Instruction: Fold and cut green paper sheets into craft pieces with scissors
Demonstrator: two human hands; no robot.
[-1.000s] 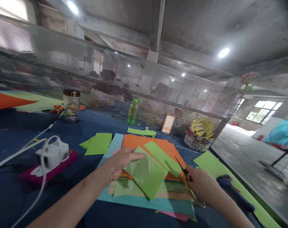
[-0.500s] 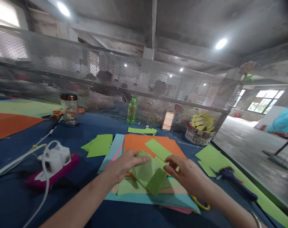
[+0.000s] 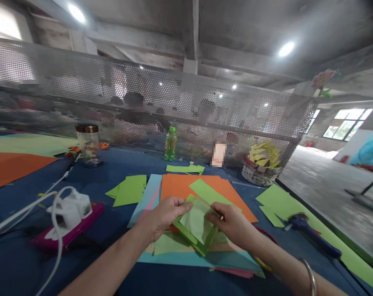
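Note:
Over a stack of coloured paper, my left hand (image 3: 166, 216) pinches the upper left side of some green paper (image 3: 186, 233) with a pale green sheet (image 3: 196, 220) on top. My right hand (image 3: 229, 220) has its thumb and fingers closed on the right edge of the same papers. Green shows around the pale sheet's left and lower edges. Below lie orange paper (image 3: 174, 185), light blue paper (image 3: 189, 258) and a loose green strip (image 3: 205, 190). Part of a yellow and red handle (image 3: 262, 263), its tool hidden, shows beneath my right forearm.
A glue gun (image 3: 314, 236) lies on green paper at right. At left stands a pink power strip (image 3: 90, 216) with white plugs and cords. A glass jar (image 3: 90, 148), a green bottle (image 3: 171, 144) and a basket (image 3: 260, 172) of yellow paper stand before a perforated metal screen (image 3: 174, 107).
My right hand has moved slightly left and now grips the right edge of the papers. The green piece that lay across the pale sheet's lower right now shows around its edges.

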